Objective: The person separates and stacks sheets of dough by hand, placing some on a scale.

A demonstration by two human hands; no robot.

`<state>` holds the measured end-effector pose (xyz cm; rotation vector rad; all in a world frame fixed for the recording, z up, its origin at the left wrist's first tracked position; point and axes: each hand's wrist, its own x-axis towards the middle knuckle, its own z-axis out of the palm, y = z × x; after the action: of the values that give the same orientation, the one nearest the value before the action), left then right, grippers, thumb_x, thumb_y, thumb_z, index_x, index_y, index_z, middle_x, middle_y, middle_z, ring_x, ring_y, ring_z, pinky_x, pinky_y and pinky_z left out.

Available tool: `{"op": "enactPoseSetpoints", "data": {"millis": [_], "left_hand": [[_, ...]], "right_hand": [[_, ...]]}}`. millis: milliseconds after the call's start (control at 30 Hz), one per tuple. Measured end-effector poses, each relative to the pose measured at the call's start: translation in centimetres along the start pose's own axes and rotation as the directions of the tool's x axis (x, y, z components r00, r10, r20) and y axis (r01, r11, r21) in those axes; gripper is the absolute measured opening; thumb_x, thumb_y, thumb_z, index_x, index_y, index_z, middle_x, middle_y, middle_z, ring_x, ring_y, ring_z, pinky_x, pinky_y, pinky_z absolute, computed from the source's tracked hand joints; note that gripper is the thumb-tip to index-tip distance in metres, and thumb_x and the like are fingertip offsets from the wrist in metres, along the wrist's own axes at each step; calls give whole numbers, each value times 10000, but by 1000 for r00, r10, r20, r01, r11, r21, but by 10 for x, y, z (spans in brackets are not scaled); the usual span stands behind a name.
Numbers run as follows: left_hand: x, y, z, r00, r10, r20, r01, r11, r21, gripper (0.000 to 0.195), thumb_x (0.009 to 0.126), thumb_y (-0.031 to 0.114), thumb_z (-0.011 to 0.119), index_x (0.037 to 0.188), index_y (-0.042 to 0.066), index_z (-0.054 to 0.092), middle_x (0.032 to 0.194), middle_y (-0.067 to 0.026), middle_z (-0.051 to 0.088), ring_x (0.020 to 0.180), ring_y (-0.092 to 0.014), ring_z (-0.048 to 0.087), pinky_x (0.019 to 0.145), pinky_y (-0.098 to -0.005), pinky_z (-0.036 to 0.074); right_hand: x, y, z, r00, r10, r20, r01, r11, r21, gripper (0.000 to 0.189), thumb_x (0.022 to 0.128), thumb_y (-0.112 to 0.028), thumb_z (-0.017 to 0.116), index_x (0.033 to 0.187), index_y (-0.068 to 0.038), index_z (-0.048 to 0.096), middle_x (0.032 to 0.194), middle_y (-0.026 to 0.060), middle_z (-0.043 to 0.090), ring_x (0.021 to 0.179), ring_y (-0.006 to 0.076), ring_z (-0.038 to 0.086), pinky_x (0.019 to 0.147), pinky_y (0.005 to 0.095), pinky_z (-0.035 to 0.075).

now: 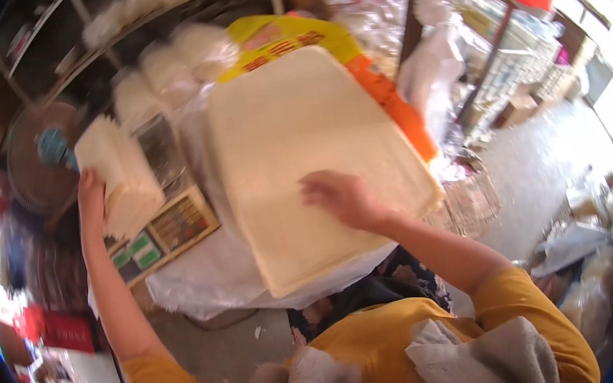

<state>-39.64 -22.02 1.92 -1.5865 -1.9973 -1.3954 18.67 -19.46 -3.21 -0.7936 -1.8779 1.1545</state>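
Observation:
In front of me lies a wide, flat stack of thin cream sheets (301,151) with rounded corners. My right hand (342,198) is over the lower right part of this stack, slightly blurred, its fingers loosely bent with nothing seen between them. At the left, my left hand (91,191) touches the outer side of a folded bundle of pale sheets (121,175). Its fingers are partly hidden, so whether it grips the bundle cannot be told. A wooden tray with compartments (185,219) sits beside that bundle, with a dark plastic-wrapped item (160,149) just above it.
Several plastic-wrapped pale bundles (173,63) stand behind the stack, near a yellow and orange printed sack (386,94). A fan (46,156) is at the far left. Clear plastic sheeting (208,280) hangs over the near edge. Shelving (145,24) runs behind, and a cardboard box (468,205) is at the right.

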Motion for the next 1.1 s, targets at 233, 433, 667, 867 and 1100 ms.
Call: {"op": "enactPoseSetpoints", "data": {"millis": [233,433,667,867,1100], "left_hand": [[13,-17,33,768,248,590,-631,443,637,317,954,190,419,1180,83,614,1126,-147,633,1056,-288,607,951,-450,452],[-13,125,-28,930,316,-187,-134,766,628,453,888,95,506,1338,43,486,1356,-129,492,1287,-259,420,1073,-368,311],[-172,248,47,987,145,63,-130,970,-204,572,902,132,600,1428,29,399,1487,-122,393,1396,-258,322,1149,-374,228],[-261,268,103,943,-129,306,294,756,-585,597,906,146,614,1434,-2,377,1476,-125,400,1375,-211,340,1117,-333,252],[-313,276,86,819,-278,502,573,438,-692,630,962,245,511,1489,8,261,1492,-90,363,1353,-164,328,1087,-283,247]], "right_hand": [[-5,12,-18,998,38,55,-45,988,150,243,922,22,477,1147,27,570,1012,99,631,937,164,650,840,282,511],[-3,8,-11,996,-35,79,28,996,82,237,924,13,479,1141,24,574,1010,89,635,922,158,651,834,280,508],[4,13,1,997,9,83,-19,993,118,230,916,6,504,1129,6,590,977,70,649,903,143,649,832,284,508],[-1,1,-29,977,-125,173,151,977,-148,183,877,-124,636,1031,-35,675,982,121,683,804,242,676,730,331,540],[-21,-32,14,749,-393,533,628,679,-380,169,828,-155,694,976,-78,664,937,79,649,896,249,629,954,438,445]]}}
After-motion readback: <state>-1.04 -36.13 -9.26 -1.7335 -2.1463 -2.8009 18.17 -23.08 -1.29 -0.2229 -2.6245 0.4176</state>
